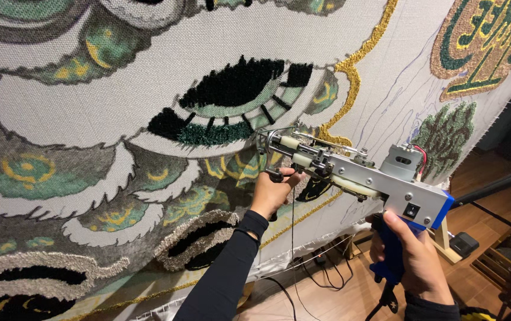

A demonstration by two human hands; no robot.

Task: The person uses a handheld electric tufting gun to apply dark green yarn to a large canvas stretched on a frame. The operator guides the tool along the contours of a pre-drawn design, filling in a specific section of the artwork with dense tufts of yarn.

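Observation:
A metal tufting gun (359, 175) with a blue handle is held up against a large stretched cloth (89, 113). My right hand (413, 261) is wrapped around the blue handle at the gun's back. My left hand (272, 191), in a black sleeve, grips the black front handle under the gun's nose. The gun's tip touches the cloth near a patch of black and green pile (225, 104). A thin dark yarn runs down from the gun's front.
The cloth bears tufted green, yellow, grey, black and gold shapes. A gold line (350, 71) curves past the gun's tip. Cables lie on the wooden floor (326, 285) below. A black stand (505, 184) and a wooden frame leg (442, 238) are at the right.

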